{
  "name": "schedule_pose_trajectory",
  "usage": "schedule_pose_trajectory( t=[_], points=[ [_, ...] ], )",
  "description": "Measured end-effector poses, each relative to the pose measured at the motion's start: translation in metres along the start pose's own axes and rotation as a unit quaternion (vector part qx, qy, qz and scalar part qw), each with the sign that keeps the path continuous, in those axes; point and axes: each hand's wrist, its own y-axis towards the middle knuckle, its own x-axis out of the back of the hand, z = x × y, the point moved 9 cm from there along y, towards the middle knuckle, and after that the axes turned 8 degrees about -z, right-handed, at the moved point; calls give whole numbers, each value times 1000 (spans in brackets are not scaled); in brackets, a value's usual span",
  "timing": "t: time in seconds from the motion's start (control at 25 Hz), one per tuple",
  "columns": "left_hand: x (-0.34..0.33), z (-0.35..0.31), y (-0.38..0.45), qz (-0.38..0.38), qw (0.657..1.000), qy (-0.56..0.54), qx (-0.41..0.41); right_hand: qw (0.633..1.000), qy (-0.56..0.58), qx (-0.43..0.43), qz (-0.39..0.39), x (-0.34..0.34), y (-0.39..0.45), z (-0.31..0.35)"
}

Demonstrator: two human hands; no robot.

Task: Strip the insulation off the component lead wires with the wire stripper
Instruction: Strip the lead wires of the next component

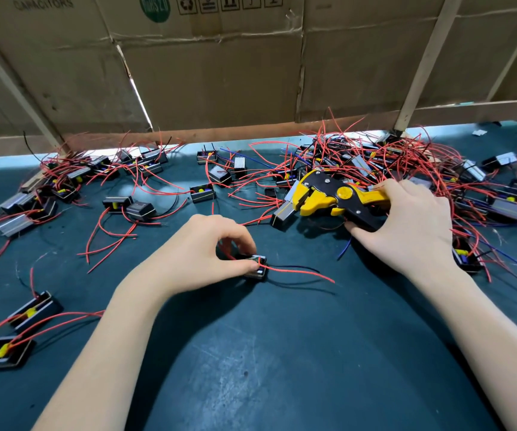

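Two hands busy: my left hand (210, 256) pinches the component (255, 267) on the desk (282, 353), right hand (406, 225) wraps the wire stripper (338, 197), so I'd feed its red lead (300, 273) squarely into the jaws.

The wire stripper (338, 195) is yellow and black, lying on its side at about 2 o'clock, mouth pointing left. The small black component (255, 268) sits near the middle, its red and black lead wires (297, 272) trailing toward 3 o'clock.
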Motion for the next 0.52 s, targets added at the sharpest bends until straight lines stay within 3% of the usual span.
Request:
schedule_pose_trajectory(
  t=[0.16, 0.32, 0.52],
  points=[
    [-5, -7, 0, -13, 998, 56, -28, 1000, -9, 2, 6, -1, 0, 0],
    [-18, -26, -1, 11, 997, -38, -63, 1000, -12, 4, 12, -1, 0, 2],
    [-27, -24, 2, 11, 998, -33, -50, 1000, -13, 2, 16, 0, 0, 2]
  ],
)
